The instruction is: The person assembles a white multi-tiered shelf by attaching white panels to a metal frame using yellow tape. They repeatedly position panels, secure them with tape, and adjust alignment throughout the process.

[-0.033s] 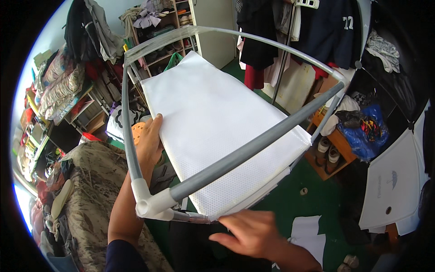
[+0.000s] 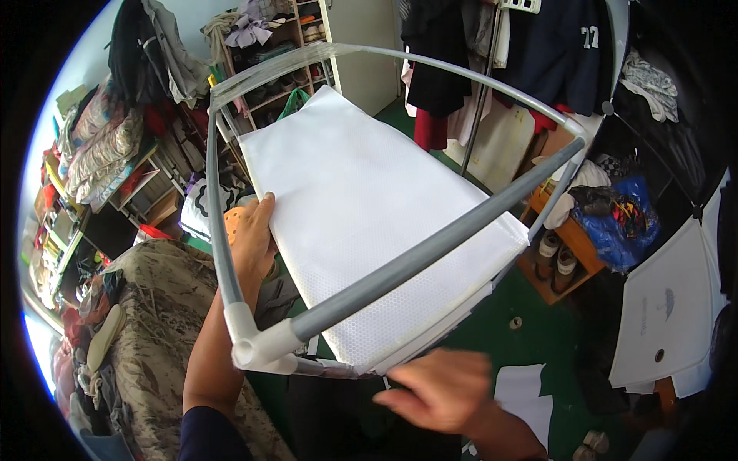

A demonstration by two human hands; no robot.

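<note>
A white textured sheet panel (image 2: 369, 192) lies slanted within a frame of grey tubes (image 2: 430, 242) with white corner joints (image 2: 261, 343). My left hand (image 2: 252, 230) reaches past the frame's left upright and grips the panel's left edge, thumb on top, other fingers mostly hidden beneath. Just off the panel's lower corner, beside the lower tube (image 2: 327, 369), is my right hand (image 2: 442, 390). Its thumb points left, but motion smears the fingers and I make out nothing in them. Clear film or tape wraps the frame's far top bar (image 2: 284, 65).
A camouflage-covered seat (image 2: 165, 307) stands left. White sheets (image 2: 524, 399) and a tape roll (image 2: 515, 324) lie on the green floor. Shoes sit in a wooden rack (image 2: 565, 280) at right, under a blue plastic bag (image 2: 623, 227). Clothes (image 2: 438, 61) hang behind.
My right hand has shifted a little to the right, away from the panel's lower corner. My left hand, the panel and the frame stay nearly where they were.
</note>
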